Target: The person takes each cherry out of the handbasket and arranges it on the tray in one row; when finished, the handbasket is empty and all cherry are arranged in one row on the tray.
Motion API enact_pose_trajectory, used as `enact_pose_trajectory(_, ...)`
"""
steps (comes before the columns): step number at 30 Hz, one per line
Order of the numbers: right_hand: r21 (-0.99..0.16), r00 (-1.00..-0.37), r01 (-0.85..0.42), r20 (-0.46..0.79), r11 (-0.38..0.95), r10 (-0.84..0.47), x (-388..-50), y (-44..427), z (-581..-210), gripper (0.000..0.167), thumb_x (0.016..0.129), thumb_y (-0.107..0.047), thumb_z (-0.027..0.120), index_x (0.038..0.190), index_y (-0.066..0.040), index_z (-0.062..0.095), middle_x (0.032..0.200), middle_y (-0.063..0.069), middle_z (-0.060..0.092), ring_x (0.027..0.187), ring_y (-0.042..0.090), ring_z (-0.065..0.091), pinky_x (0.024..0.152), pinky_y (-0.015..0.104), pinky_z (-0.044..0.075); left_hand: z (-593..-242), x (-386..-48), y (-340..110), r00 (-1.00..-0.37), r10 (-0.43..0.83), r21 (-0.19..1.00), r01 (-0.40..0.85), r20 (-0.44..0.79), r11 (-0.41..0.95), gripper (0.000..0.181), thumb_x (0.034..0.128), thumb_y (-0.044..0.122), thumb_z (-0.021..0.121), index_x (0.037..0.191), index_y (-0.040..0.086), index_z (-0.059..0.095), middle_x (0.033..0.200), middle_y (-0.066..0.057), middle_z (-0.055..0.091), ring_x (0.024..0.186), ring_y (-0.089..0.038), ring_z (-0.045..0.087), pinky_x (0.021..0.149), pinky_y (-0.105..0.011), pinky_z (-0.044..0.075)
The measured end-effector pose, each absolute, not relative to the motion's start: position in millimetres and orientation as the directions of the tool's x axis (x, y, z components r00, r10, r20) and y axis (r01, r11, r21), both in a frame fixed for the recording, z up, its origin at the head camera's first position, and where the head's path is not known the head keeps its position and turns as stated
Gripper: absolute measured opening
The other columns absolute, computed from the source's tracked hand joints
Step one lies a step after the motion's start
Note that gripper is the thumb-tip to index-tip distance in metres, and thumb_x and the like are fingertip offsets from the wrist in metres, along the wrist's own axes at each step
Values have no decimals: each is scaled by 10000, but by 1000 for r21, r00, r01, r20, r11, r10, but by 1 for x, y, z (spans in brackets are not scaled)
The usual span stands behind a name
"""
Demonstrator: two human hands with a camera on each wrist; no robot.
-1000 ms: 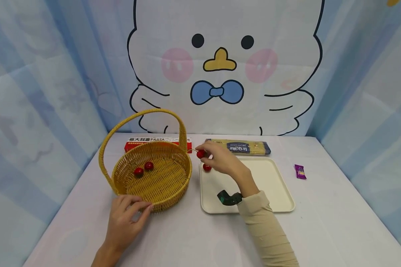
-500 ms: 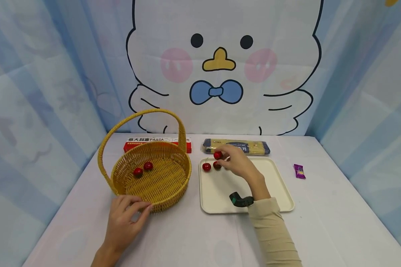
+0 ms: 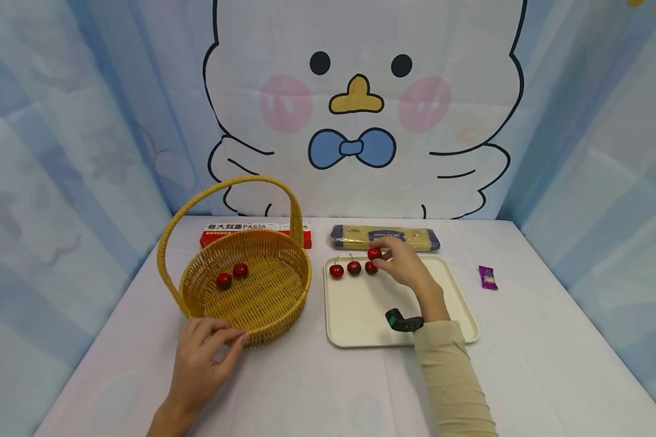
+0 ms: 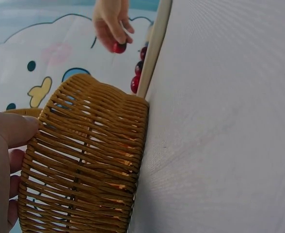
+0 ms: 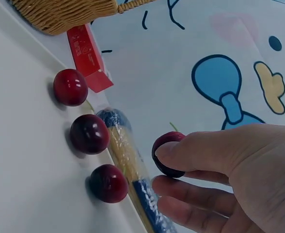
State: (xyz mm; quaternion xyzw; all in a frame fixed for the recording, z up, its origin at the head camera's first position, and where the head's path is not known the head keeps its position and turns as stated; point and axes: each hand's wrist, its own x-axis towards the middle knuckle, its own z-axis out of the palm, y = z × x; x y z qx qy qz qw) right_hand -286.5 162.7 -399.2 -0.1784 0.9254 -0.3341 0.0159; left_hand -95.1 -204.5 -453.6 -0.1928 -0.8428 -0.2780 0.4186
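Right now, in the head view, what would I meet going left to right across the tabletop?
Wicker basket, first cherry on the cream tray, second cherry, third cherry, right hand, small purple packet.

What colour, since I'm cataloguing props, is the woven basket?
Golden yellow; the woven basket shows best in the head view.

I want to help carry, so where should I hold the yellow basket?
Probably by the top of its handle, reaching down from above: that thin, tall arch rises over the basket and no hand is on it. The left hand holds only the near rim.
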Motion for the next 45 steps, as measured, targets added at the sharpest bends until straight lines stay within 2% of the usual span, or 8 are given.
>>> enact_pose_trajectory(8,-634,-955,-264,67,727,-289,-293,174,-406,340,947,-94,664,1276,-28,610,1270,189,634,1084,347,639,886,463,536,-454,-97,-204,-549,80,298,563,832,771,457,989,458,600,793,87,779,812,-25,637,820,-205,517,791,-343,324)
enact_pose_trajectory(14,-613,-972,-202,30,763,-234,-299,180,-415,361,946,-93,666,1288,2,602,1293,220,612,1119,369,625,948,480,518,-456,-100,-205,-519,74,281,572,852,771,454,983,460,611,777,91,777,803,-29,637,810,-208,524,782,-353,328)
enact_pose_trajectory(21,-618,-974,-192,23,762,-226,-301,184,-424,364,938,-69,666,1282,33,604,1263,234,630,1087,371,639,959,487,514,-455,-99,-204,-532,76,286,565,843,774,501,995,493,569,776,93,777,802,-17,634,809,-200,514,785,-343,325)
enact_pose_trajectory(29,-603,-971,-194,2,774,-241,-304,187,-433,332,945,-86,655,1264,3,635,1261,214,645,1094,362,644,926,482,522,-454,-96,-204,-578,86,307,548,812,778,505,996,489,562,792,80,777,811,-23,633,825,-200,509,804,-339,321)
enact_pose_trajectory(38,-580,-965,-225,22,783,-261,-307,188,-437,294,952,-101,647,1235,-26,666,1204,190,669,1047,339,641,893,478,517,-455,-97,-203,-542,78,293,563,836,772,494,991,486,580,781,85,778,801,-14,633,807,-196,511,792,-343,323)
enact_pose_trajectory(45,-584,-971,-186,-12,790,-238,-306,189,-436,413,953,-104,648,1351,-7,591,1299,225,618,1108,358,622,929,484,511,-454,-96,-204,-587,85,311,541,805,782,521,994,502,557,796,74,778,810,-16,632,824,-192,508,805,-336,318)
